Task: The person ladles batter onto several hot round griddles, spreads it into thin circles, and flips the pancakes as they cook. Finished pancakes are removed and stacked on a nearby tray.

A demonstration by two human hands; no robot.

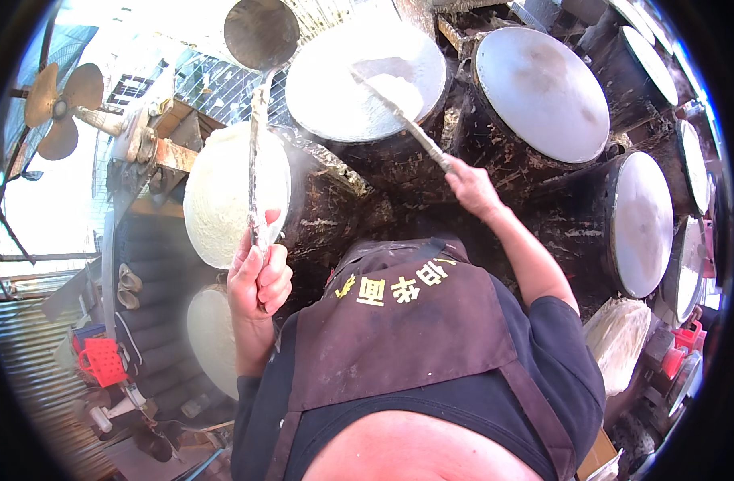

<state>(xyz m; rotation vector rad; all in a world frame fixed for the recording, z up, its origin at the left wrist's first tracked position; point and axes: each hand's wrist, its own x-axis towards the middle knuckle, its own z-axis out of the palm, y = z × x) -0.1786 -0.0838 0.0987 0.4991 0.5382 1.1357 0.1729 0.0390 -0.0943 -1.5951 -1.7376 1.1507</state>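
Observation:
My left hand (260, 272) is closed around the long handle of a ladle (261, 34), held nearly upright. The ladle's round grey bowl is at the top, left of a wide dark drum. My right hand (472, 186) grips a pale, crusted stick (424, 139) that slants up and left. Its far end reaches into the white, glaring mouth of the dark drum (367, 132); what it touches there is washed out by light. Next to the ladle handle stands another drum, with a cream-white, rough top (223, 196).
Dark drums with smooth whitish round tops (542, 94) (643, 226) curve around on the right. A second cream top (213, 341) is lower left. A bladed fan (60, 108) and a red plastic basket (102, 362) are at the left. Wrapped plastic (617, 341) lies lower right.

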